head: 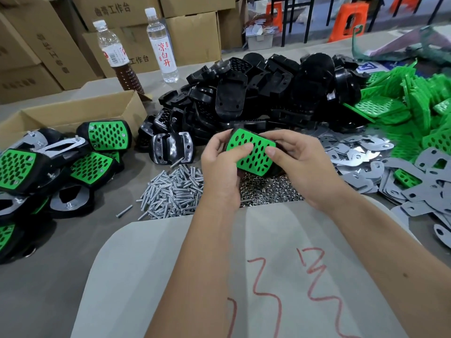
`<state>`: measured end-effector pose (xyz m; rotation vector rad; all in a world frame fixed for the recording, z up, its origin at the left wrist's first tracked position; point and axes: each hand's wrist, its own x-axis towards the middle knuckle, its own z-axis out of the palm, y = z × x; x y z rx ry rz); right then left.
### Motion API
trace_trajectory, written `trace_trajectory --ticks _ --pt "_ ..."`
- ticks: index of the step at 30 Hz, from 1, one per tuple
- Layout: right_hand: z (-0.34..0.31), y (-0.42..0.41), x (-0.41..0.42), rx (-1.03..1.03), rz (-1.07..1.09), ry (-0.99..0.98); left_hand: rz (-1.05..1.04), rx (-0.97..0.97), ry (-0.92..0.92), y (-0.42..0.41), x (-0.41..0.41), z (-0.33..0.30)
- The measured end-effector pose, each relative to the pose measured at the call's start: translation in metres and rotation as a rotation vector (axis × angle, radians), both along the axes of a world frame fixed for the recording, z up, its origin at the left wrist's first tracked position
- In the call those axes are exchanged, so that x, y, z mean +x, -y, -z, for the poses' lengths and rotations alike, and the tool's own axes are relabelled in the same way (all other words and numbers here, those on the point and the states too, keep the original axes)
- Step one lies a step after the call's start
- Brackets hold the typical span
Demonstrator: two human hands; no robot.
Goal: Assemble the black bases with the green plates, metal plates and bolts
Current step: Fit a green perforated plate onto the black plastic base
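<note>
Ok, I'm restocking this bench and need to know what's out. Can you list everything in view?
green plate on black base: one, green over black, held in both hands, centre
black bases: large pile, black, behind the hands
green plates: pile, green, far right
metal plates: pile, silver-grey, right
bolts: pile, silver, left of the hands
nuts: pile, silver, below the hands
finished assemblies: several, green and black, left
cardboard box: one, brown, open, left rear
bottles: two, clear, rear left
stacked cartons: several, brown, background
left hand: grips the piece's left side
right hand: grips its right side
</note>
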<state>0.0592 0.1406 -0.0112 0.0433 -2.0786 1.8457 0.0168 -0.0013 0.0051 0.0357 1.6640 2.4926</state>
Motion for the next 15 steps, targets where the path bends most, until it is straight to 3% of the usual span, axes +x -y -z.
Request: trace_trajectory --ticks 4,7,11,15 --pt "-0.003 0.001 0.003 0.161 -0.004 -0.044 -0.022 -0.277 -0.135 0.007 -0.008 0.002" --pt "-0.004 0.003 0.003 0.058 0.074 -0.037 -0.013 -0.419 -0.227 0.002 -0.008 0.009" --pt "-0.008 0.011 0.006 -0.066 0.088 0.022 -0.02 -0.239 -0.097 -0.014 0.0 0.01" --pt "-0.009 0.014 0.005 -0.044 0.032 0.037 0.004 -0.092 0.023 -0.014 0.002 0.008"
